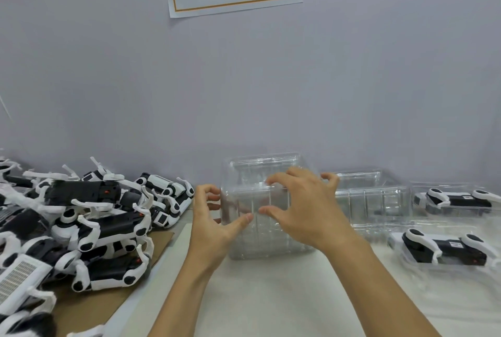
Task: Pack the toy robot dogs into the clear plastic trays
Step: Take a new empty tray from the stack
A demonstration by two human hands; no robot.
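dogs (89, 228) left, trays (260, 201) centre, packed trays (444, 228) right

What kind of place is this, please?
Probably a factory packing station: a pile of identical toy robot dogs, stacked clear plastic trays, and packed dogs set aside on the right.

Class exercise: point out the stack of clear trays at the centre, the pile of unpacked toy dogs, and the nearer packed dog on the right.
stack of clear trays (267, 239), head view: front wall.
pile of toy dogs (89, 214), head view: black body.
nearer packed dog (444, 248), head view: black body.
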